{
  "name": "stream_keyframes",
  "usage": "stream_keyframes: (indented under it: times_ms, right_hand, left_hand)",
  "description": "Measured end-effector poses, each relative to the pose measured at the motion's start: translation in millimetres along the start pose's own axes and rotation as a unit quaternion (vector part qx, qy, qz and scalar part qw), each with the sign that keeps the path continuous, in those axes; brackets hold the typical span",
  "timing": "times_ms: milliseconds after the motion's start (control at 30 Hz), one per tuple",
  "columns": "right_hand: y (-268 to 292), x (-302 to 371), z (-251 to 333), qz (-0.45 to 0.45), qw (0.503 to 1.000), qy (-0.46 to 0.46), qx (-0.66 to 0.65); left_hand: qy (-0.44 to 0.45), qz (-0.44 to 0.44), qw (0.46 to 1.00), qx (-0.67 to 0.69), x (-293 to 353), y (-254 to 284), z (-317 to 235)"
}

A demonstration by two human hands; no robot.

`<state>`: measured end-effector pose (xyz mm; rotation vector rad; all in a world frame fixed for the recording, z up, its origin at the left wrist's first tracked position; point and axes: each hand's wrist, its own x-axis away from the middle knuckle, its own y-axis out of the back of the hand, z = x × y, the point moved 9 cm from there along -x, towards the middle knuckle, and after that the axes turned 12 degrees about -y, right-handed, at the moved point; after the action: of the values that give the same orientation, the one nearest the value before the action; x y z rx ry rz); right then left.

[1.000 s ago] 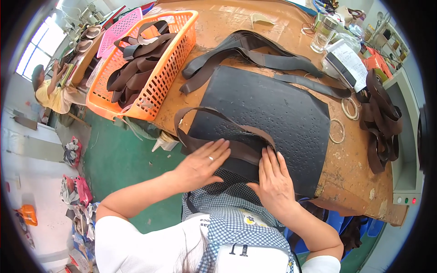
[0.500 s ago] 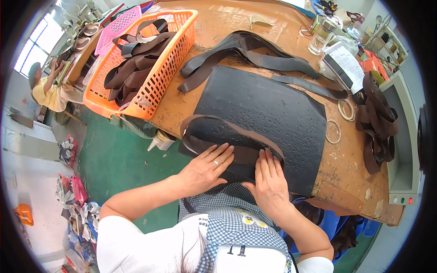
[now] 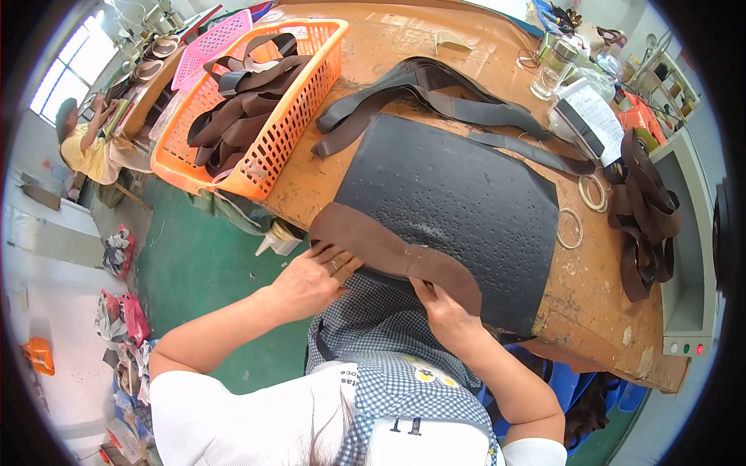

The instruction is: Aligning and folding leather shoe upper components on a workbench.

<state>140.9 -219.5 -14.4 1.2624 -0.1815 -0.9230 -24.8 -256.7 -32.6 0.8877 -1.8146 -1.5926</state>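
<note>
A wide brown leather-like band (image 3: 371,239) lies near the front edge of a black pitted mat (image 3: 466,182), its broad brown face turned up, a seam across its middle. My left hand (image 3: 309,281) grips the band's near edge at the left, the fingers curled at its rim and partly hidden under it. Farther right, my right hand (image 3: 449,314) pinches the same near edge, thumb and fingers closed on it; some of its fingers are behind the band. A dark layer shows just below the band between my hands.
An orange basket (image 3: 332,58) full of brown bands stands at the left. Long dark strips (image 3: 458,107) lie beyond the mat. To the right are pale rings (image 3: 570,227), a heap of brown bands (image 3: 641,213) and a glass jar (image 3: 553,68). Another person (image 3: 87,147) sits far left.
Both hands lay flat on the band's inside, with its loop standing open. Now the band is turned broad face up, and my fingers have closed on its near edge.
</note>
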Motion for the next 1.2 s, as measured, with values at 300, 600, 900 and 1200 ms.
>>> stream_keyframes:
  times_ms: [300, 600, 900, 1200]
  right_hand:
    - [-7.9, -14.0, -2.1, 0.027, 0.996, -0.065, -0.059]
    - [-47.5, -14.6, 18.7, 0.106, 0.994, 0.025, -0.018]
    - [-0.6, -33.8, 8.5, 0.030, 0.999, -0.016, 0.027]
    - [23.5, -32.1, -22.5, 0.083, 0.990, -0.047, -0.108]
  left_hand:
    - [-0.072, -0.044, 0.995, -0.044, -5.7, 27.5, -1.5]
    - [0.092, 0.150, 0.984, -0.003, 20.7, 4.0, 54.0]
    - [-0.166, -0.149, 0.975, -0.025, -16.4, 47.1, 13.7]
    - [-0.097, -0.220, 0.922, 0.303, -77.2, 43.1, 0.0]
